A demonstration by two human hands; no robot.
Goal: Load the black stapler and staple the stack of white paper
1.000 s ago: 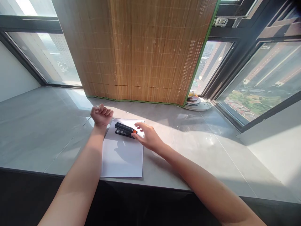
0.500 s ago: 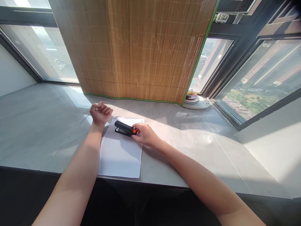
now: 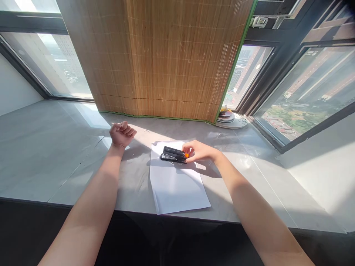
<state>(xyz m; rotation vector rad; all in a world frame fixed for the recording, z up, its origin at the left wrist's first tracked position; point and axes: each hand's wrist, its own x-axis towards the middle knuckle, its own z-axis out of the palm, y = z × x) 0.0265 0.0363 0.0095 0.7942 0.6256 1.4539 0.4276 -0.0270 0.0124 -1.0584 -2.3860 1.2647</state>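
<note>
White paper [image 3: 177, 192] lies on the grey stone sill, its lower edge close to the front of the sill. Over its upper part is a black stapler [image 3: 173, 154] with an orange piece at its right end. My right hand [image 3: 198, 150] pinches that end between thumb and fingers. Left of the paper, my left hand [image 3: 122, 133] is curled into a fist, palm side up, apart from the paper and the stapler. Whether anything is inside the fist cannot be seen.
A bamboo blind [image 3: 166, 62] with green edging hangs down to the back of the sill [image 3: 69, 147]. Beside its right lower corner sits a stack of plates [image 3: 229, 120]. Windows stand left and right, and a white wall [image 3: 324, 173] bounds the right side.
The stapler and the paper have shifted to the right together with my right hand, and the paper has turned a little. My left fist has moved only slightly right.
</note>
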